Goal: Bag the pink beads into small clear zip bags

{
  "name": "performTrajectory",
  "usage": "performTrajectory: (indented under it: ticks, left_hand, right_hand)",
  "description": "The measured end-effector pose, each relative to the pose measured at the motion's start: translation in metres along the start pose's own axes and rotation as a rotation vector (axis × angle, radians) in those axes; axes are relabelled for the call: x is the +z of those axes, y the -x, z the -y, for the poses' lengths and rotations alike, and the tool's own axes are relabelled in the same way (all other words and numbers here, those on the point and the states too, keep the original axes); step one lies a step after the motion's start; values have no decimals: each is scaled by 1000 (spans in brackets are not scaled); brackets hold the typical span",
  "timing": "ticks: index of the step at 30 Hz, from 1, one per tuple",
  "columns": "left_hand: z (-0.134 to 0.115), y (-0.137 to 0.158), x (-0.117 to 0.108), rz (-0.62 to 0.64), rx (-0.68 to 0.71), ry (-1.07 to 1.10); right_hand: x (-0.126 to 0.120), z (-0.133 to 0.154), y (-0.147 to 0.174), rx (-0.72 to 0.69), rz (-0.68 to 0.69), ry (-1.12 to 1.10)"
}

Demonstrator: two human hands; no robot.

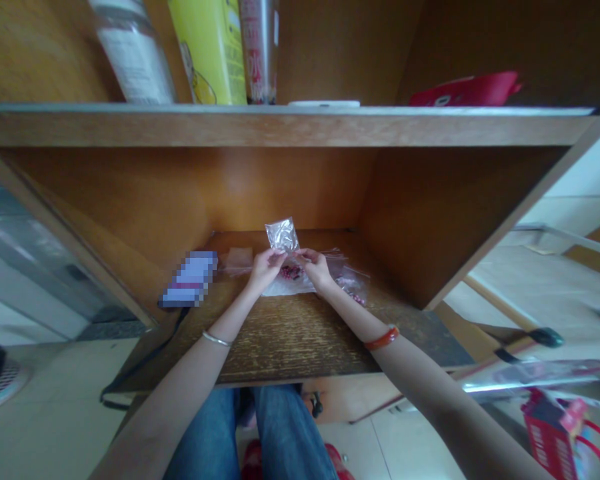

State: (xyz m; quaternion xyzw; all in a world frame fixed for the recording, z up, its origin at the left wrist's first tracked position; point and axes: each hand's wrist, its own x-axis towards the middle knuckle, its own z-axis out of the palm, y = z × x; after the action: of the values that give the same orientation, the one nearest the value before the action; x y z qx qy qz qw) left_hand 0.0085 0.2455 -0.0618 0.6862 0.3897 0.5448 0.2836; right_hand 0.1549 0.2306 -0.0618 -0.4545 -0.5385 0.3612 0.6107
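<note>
A small clear plastic bag [282, 233] is held up between my two hands, its shiny film catching the light. My left hand [266, 268] pinches its lower left edge. On the other side, my right hand [314, 267] pinches the lower right edge, fingers closed. Below them, a cluster of dark red and pink beads [291, 272] lies on a whitish plastic sheet or bag [285, 288]. Right of my right hand rests another clear bag [351, 283] with pinkish beads in it. Whether anything is inside the raised bag, I cannot tell.
A phone with a blurred screen [189, 280] lies on the left of the worn wooden desk [290, 340], its dark strap hanging over the edge. Near it is a pale flat packet [239, 259]. Overhead, a shelf [300, 128] bears a jar [136, 63], a yellow package [213, 53] and a red pouch [465, 90].
</note>
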Motion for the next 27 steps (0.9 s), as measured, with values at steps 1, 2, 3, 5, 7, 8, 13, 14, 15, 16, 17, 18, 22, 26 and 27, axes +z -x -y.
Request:
performTrajectory:
  ticks: [1,2,3,5,7,8,13,14,15,16,17,18,22,26,27]
  left_hand:
    - [0,0,0,-9,9,-4]
    - [1,0,0,-22,18,-6]
    - [1,-1,0,-30,23,-8]
    - [1,-1,0,-25,24,-16]
    - [1,0,0,-6,27,-20]
    - [1,0,0,4,34,-20]
    - [-1,3,1,37,57,-65]
    - [-2,3,1,37,56,-87]
    - [-2,3,1,34,57,-112]
    - [-3,3,0,31,60,-138]
    - [-3,3,0,31,65,-165]
    - [-4,3,0,32,70,-191]
    - [-5,3,-1,48,93,-242]
    - [-4,4,-1,60,117,-282]
    - [-4,4,-1,58,123,-299]
  right_hand:
    - [0,0,0,3,11,-3]
    - [0,0,0,9,26,-8]
    - [0,-1,0,13,44,-14]
    - [0,-2,0,12,84,-23]
    - [1,-3,-1,3,113,-19]
    - [1,-4,-1,-2,121,-12]
    - [2,-6,-1,-22,110,-7]
    - [2,-6,0,-27,106,-14]
    - [2,-5,0,-31,103,-21]
    - [2,-4,1,-31,104,-26]
    - [2,-3,2,-23,113,-29]
    - [2,-1,3,-8,127,-32]
    - [2,5,6,43,169,-29]
    - [2,5,8,46,126,-5]
    - [3,5,8,47,122,-3]
